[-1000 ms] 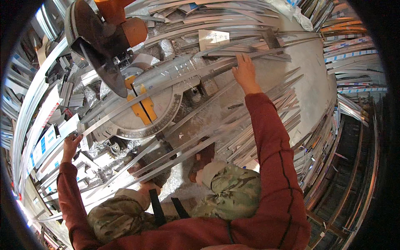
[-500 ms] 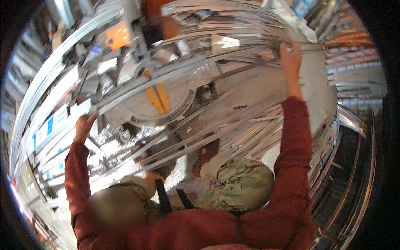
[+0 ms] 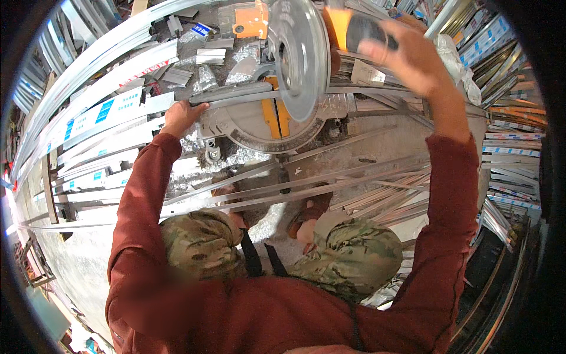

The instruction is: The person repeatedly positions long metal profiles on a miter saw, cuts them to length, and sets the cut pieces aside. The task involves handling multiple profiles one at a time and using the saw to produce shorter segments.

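my left hand (image 3: 181,116) lies flat with the fingers spread a little, pressing down on a long metal strip (image 3: 236,93) that rests across the bed of the chop saw (image 3: 268,127), just to the left of the blade. my right hand (image 3: 407,56) is up high, curled shut around the saw's dark and orange handle (image 3: 359,29), with the round blade guard (image 3: 298,56) hanging right next to it.

the strip looks thin and light, but long, so i judge it will flex and want to tip off the bed if i hold it only at one end; close to the cut, flat against the back fence, seems the best spot to pin it. bare metal with cut ends is likely slick and sharp, so i keep my palm on the flat face, not the edge. the saw head looks heavy and stiff on its hinge, and the handle is the one place to grip it.

more strips (image 3: 354,189) lie loose on the floor by my knees.
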Action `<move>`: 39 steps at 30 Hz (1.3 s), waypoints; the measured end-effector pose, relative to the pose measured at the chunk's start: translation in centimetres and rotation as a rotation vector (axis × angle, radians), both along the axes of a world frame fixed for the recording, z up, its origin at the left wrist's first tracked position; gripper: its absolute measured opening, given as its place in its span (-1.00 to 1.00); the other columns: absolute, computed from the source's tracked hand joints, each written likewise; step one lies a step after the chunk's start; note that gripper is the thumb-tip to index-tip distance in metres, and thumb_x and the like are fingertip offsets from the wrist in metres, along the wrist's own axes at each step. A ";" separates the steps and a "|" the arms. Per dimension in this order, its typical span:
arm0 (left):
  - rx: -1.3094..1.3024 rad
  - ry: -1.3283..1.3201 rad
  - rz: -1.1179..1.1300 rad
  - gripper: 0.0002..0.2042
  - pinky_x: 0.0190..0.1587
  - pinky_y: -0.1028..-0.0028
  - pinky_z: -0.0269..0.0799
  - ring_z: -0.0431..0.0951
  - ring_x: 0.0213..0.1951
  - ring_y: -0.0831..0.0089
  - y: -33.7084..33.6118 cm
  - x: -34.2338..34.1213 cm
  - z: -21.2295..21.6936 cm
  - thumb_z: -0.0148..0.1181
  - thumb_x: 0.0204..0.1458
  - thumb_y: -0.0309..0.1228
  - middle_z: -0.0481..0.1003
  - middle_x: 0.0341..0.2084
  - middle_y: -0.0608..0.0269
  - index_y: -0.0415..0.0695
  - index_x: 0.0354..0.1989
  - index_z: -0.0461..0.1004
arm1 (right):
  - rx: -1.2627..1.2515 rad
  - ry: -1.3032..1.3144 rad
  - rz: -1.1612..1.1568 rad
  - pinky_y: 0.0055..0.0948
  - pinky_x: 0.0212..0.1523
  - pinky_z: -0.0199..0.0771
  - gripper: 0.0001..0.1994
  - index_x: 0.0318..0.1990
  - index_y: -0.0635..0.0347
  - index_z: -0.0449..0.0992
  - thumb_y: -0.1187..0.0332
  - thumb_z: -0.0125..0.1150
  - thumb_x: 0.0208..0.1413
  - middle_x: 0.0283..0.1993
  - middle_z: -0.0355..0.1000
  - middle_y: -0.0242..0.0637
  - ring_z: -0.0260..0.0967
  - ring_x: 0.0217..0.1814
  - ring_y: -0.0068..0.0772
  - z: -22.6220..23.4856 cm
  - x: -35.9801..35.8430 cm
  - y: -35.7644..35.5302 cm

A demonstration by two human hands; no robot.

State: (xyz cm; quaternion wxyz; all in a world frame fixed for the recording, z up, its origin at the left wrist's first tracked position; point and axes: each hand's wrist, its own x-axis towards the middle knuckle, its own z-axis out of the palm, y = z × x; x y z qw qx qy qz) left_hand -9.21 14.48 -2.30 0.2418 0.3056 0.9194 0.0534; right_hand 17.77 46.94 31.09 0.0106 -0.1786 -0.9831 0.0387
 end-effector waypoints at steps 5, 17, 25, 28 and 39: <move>0.014 0.009 0.005 -0.16 -0.11 0.13 0.49 0.62 -0.19 -0.08 0.3 0.2 -0.1 0.06 -0.08 0.41 0.59 -0.35 -0.22 -0.33 -0.25 0.60 | -0.194 -0.124 0.126 -0.15 -0.10 0.47 -0.47 -0.16 0.13 0.56 -0.14 0.32 -0.11 -0.10 0.51 -0.04 0.49 -0.11 -0.06 -3.3 2.8 -4.2; 0.049 0.023 0.047 -0.16 -0.06 0.12 0.46 0.59 -0.14 -0.11 0.1 -0.1 -1.0 0.09 -0.10 0.40 0.57 -0.29 -0.27 -0.36 -0.28 0.60 | -0.107 -0.049 0.090 -0.16 -0.22 0.54 -0.42 -0.39 0.23 0.57 -0.22 0.32 -0.14 -0.40 0.54 -0.09 0.54 -0.32 -0.06 -9.2 7.1 -6.6; 0.027 0.077 0.035 -0.14 -0.05 0.10 0.47 0.59 -0.11 -0.11 0.5 0.0 -1.4 0.06 -0.09 0.41 0.57 -0.26 -0.30 -0.37 -0.20 0.58 | -0.151 -0.107 0.031 -0.17 -0.03 0.45 -0.32 -0.34 0.32 0.51 -0.26 0.33 -0.23 -0.27 0.51 -0.02 0.47 -0.16 0.01 -10.5 8.6 -7.3; 0.001 0.045 0.028 -0.13 -0.06 0.10 0.48 0.60 -0.12 -0.10 0.4 -0.2 -1.2 0.05 -0.08 0.41 0.57 -0.26 -0.29 -0.37 -0.21 0.58 | -0.130 -0.051 0.038 -0.19 -0.05 0.46 -0.36 -0.39 0.29 0.50 -0.24 0.36 -0.25 -0.32 0.50 -0.05 0.48 -0.18 -0.02 -11.1 8.8 -7.6; 0.037 0.037 0.029 -0.11 -0.08 0.12 0.47 0.60 -0.13 -0.08 0.4 -0.7 -2.2 0.05 -0.12 0.44 0.58 -0.29 -0.28 -0.38 -0.26 0.60 | -0.090 -0.028 0.072 -0.26 -0.06 0.49 -0.34 -0.41 0.29 0.53 -0.28 0.32 -0.22 -0.35 0.52 -0.11 0.51 -0.20 -0.12 -11.5 9.3 -8.0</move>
